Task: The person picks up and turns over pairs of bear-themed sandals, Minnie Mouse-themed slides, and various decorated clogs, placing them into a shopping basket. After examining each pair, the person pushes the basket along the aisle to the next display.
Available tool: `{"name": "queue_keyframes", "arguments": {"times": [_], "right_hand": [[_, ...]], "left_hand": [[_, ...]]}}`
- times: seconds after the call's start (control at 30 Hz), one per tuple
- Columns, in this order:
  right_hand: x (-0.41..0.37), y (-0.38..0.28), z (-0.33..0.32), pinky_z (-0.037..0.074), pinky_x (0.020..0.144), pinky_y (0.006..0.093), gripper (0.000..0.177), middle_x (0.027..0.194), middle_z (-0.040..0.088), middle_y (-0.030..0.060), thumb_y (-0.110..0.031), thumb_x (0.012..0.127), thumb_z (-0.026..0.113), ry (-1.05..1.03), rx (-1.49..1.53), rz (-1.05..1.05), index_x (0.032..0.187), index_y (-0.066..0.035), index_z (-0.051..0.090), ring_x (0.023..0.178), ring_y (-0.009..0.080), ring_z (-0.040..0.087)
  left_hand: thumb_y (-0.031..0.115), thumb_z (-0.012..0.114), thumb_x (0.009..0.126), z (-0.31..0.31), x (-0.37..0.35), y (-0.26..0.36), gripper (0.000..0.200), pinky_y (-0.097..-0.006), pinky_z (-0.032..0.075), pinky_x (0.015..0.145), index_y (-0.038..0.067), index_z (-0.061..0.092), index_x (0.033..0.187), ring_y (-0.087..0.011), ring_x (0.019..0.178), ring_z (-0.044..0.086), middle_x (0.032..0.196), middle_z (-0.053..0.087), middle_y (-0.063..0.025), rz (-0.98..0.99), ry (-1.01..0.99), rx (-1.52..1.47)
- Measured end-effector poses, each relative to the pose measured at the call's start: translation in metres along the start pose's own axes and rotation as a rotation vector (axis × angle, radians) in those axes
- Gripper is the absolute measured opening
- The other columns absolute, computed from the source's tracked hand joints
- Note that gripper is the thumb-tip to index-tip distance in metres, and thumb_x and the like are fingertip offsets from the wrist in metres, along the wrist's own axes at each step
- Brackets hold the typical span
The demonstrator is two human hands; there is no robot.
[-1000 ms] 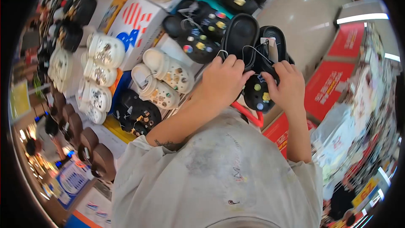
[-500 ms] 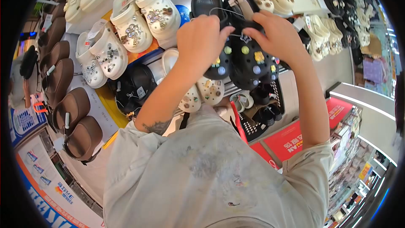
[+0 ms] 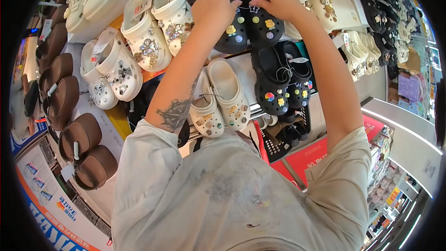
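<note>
A pair of black clogs (image 3: 265,30) with yellow and blue charms is in my two hands, toes toward me, at the top centre. My left hand (image 3: 214,9) is closed on the left clog's strap area. On the other clog of the pair, my right hand (image 3: 281,3) has its thumb and fingers closed near the strap. A tag on a thin loop hangs between the hands. Just below stand another black charm-covered pair (image 3: 271,81) and a cream pair (image 3: 231,95) on the display's front edge.
White clogs with jewelled charms (image 3: 149,49) stand at the left, beside brown slippers (image 3: 80,130). More cream clogs (image 3: 355,53) and black clogs are at the right. A perforated black basket (image 3: 274,148) sits below the display, near a red panel (image 3: 309,155).
Both hands and the held black clogs have moved forward, away from my body. The cream pair and the other black pair at the front edge now show more fully.
</note>
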State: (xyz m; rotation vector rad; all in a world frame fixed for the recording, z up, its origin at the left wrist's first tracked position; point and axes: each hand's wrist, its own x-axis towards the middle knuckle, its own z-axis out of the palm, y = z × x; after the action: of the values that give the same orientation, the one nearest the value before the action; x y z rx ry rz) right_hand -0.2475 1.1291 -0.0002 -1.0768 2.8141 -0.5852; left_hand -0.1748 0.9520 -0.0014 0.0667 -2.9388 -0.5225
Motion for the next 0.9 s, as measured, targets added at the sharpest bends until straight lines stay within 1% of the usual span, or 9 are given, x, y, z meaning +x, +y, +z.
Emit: {"name": "queue_keyframes", "arguments": {"times": [0.1, 0.17, 0.37, 0.53, 0.67, 0.73, 0.8, 0.87, 0.9], "right_hand": [[-0.003, -0.002, -0.008, 0.046, 0.079, 0.0375, 0.029, 0.097, 0.062, 0.0171, -0.024, 0.083, 0.065, 0.032, -0.066, -0.038, 0.100, -0.002, 0.059, 0.090, 0.0341, 0.059], [-0.005, -0.018, -0.019, 0.045, 0.082, 0.0431, 0.040, 0.104, 0.058, 0.0221, -0.025, 0.082, 0.063, 0.007, -0.071, 0.058, 0.112, 0.000, 0.055, 0.097, 0.0378, 0.056], [-0.011, -0.024, -0.015, 0.045, 0.080, 0.0442, 0.036, 0.101, 0.059, 0.0217, -0.023, 0.081, 0.064, 0.077, -0.005, 0.091, 0.106, 0.001, 0.057, 0.094, 0.0385, 0.057], [-0.006, -0.022, -0.010, 0.045, 0.080, 0.0440, 0.038, 0.098, 0.060, 0.0215, -0.023, 0.081, 0.064, 0.115, -0.019, 0.118, 0.110, 0.000, 0.055, 0.096, 0.0384, 0.057], [-0.012, -0.020, -0.013, 0.044, 0.084, 0.0420, 0.041, 0.111, 0.054, 0.0229, -0.023, 0.081, 0.065, 0.097, 0.018, 0.106, 0.113, -0.001, 0.053, 0.101, 0.0373, 0.055], [-0.032, -0.024, -0.013, 0.044, 0.086, 0.0412, 0.042, 0.118, 0.051, 0.0235, -0.024, 0.081, 0.065, 0.138, 0.071, 0.083, 0.115, -0.002, 0.052, 0.103, 0.0367, 0.054], [-0.069, -0.034, -0.013, 0.043, 0.089, 0.0406, 0.054, 0.128, 0.045, 0.0233, -0.026, 0.082, 0.064, 0.376, 0.111, 0.082, 0.127, -0.006, 0.044, 0.111, 0.0364, 0.050], [-0.121, -0.047, 0.007, 0.048, 0.075, 0.0339, 0.021, 0.098, 0.062, 0.0136, -0.011, 0.083, 0.064, 0.660, 0.187, 0.054, 0.100, 0.000, 0.058, 0.086, 0.0273, 0.062], [-0.162, -0.048, 0.023, 0.050, 0.070, 0.0287, 0.016, 0.098, 0.063, 0.0116, 0.000, 0.084, 0.060, 0.620, 0.285, 0.187, 0.099, 0.002, 0.058, 0.080, 0.0183, 0.064]], "left_hand": [[0.040, 0.067, 0.077, -0.008, -0.006, -0.002, 0.037, -0.0403, 0.051, 0.068, 0.003, 0.067, 0.082, -0.0320, 0.078, 0.065, 0.083, 0.065, -0.0164, 0.010, 0.035, -0.026], [0.040, 0.067, 0.077, -0.006, -0.005, 0.000, 0.038, -0.0401, 0.051, 0.068, 0.003, 0.067, 0.083, -0.0324, 0.078, 0.064, 0.084, 0.065, -0.0162, -0.001, 0.017, -0.018], [0.049, 0.060, 0.080, 0.000, -0.012, -0.004, 0.048, -0.0423, 0.049, 0.071, 0.002, 0.062, 0.089, -0.0332, 0.085, 0.062, 0.089, 0.062, -0.0157, 0.023, 0.091, -0.026], [0.044, 0.065, 0.078, 0.008, -0.005, -0.006, 0.040, -0.0411, 0.051, 0.066, 0.004, 0.064, 0.081, -0.0322, 0.076, 0.064, 0.082, 0.063, -0.0132, 0.050, 0.170, 0.050], [0.041, 0.066, 0.078, 0.006, -0.008, -0.004, 0.037, -0.0408, 0.051, 0.068, 0.004, 0.063, 0.083, -0.0324, 0.078, 0.063, 0.085, 0.063, -0.0128, 0.039, 0.165, 0.017], [0.020, 0.066, 0.078, -0.010, -0.022, 0.006, 0.034, -0.0474, 0.036, 0.095, 0.004, 0.058, 0.107, -0.0353, 0.096, 0.056, 0.115, 0.053, -0.0199, -0.013, 0.089, -0.322], [0.024, 0.066, 0.079, -0.014, -0.040, 0.005, 0.042, -0.0443, 0.028, 0.102, 0.007, 0.053, 0.115, -0.0337, 0.105, 0.055, 0.124, 0.044, -0.0227, -0.014, 0.118, -0.447], [0.029, 0.068, 0.079, -0.008, -0.062, -0.003, 0.027, -0.0386, 0.050, 0.067, 0.002, 0.061, 0.082, -0.0320, 0.076, 0.062, 0.085, 0.062, -0.0122, 0.158, 0.505, -0.381], [0.022, 0.068, 0.078, -0.007, -0.078, -0.002, 0.022, -0.0375, 0.049, 0.067, 0.002, 0.061, 0.081, -0.0313, 0.077, 0.061, 0.085, 0.061, -0.0118, 0.216, 0.492, -0.444]]}}
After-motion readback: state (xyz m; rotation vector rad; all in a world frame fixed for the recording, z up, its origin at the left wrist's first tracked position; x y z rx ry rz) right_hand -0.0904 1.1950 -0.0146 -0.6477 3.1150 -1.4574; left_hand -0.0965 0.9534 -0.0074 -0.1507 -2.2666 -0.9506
